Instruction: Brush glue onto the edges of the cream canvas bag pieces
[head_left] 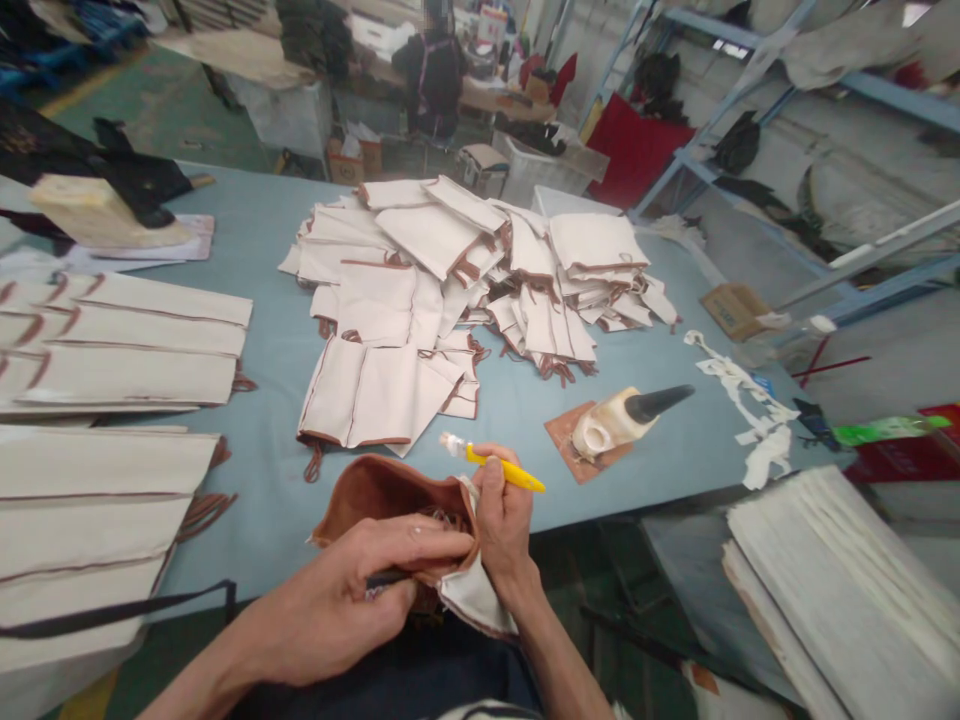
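Note:
My left hand [345, 590] pinches the edge of a cream pouch with a brown lining [382, 490], its fingers bent over the opening. A dark strip shows between the thumb and fingers; what it belongs to is unclear. My right hand [506, 520] is closed around a small brush with a yellow handle [517, 474] and also bears against the pouch's right side. The brush's pale, crusted tip points left, away from the pouch. Loose brown strands [450, 518] show inside the pouch. Right of my hands, a glue-smeared pale container with a dark spout [616, 422] stands on a brown square [562, 445].
Cream pieces with brown edging [375, 300] lie heaped on the blue-grey table [270, 360]. Layered stacks of similar pieces [142, 375] cover the left side. White scraps [750, 410] lie right, near a metal rack [720, 180]. Another person [431, 80] is at the back.

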